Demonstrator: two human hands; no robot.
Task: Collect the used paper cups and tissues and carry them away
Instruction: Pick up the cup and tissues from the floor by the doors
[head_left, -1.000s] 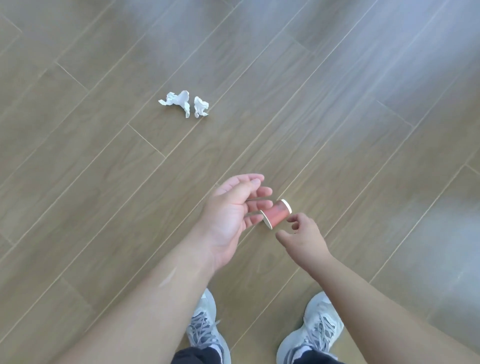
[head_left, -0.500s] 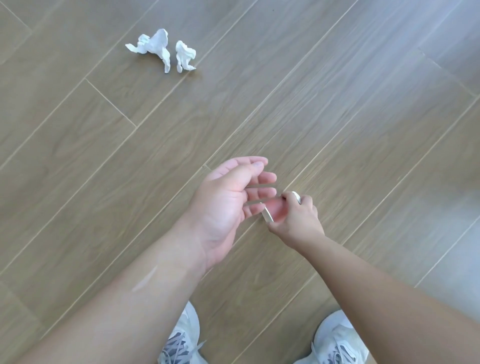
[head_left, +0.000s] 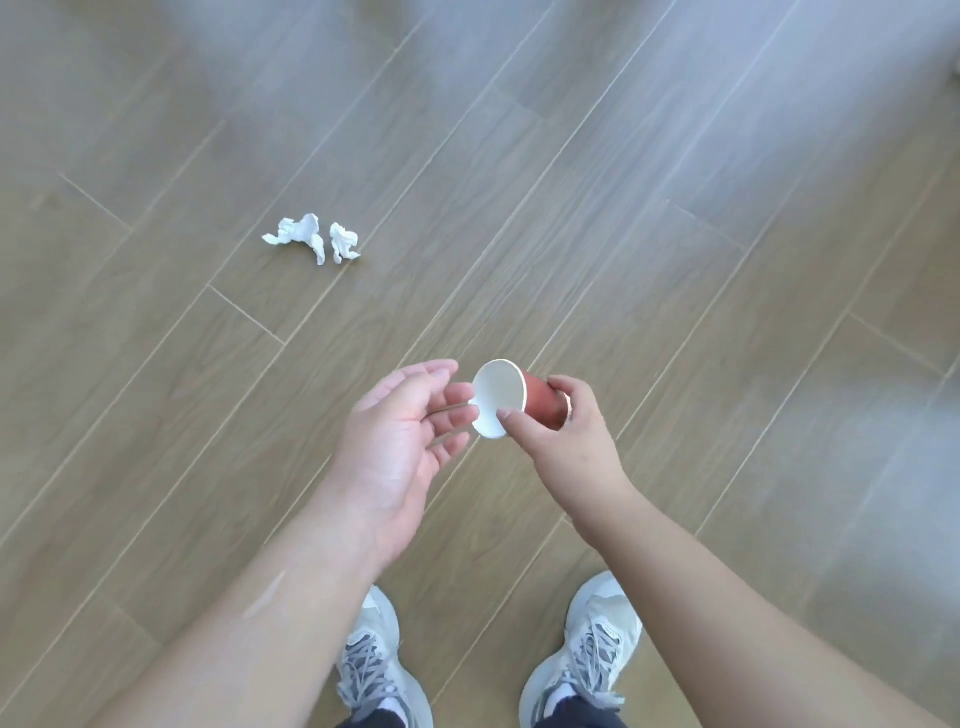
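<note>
A red paper cup (head_left: 540, 401) with a white inside lies sideways in my right hand (head_left: 563, 434), which grips its red wall, the white mouth turned toward the left. My left hand (head_left: 402, 441) is held palm-up just left of the cup with straight fingers, the fingertips close to the rim. Two crumpled white tissues (head_left: 314, 239) lie side by side on the wooden floor, up and left of my hands.
Wooden plank floor (head_left: 675, 260) fills the view. My two grey-white sneakers (head_left: 374, 660) stand at the bottom, right below my forearms.
My right hand has closed round the cup and lifted it, turning the white mouth into view. The view tilted, so the tissues now sit lower in the frame.
</note>
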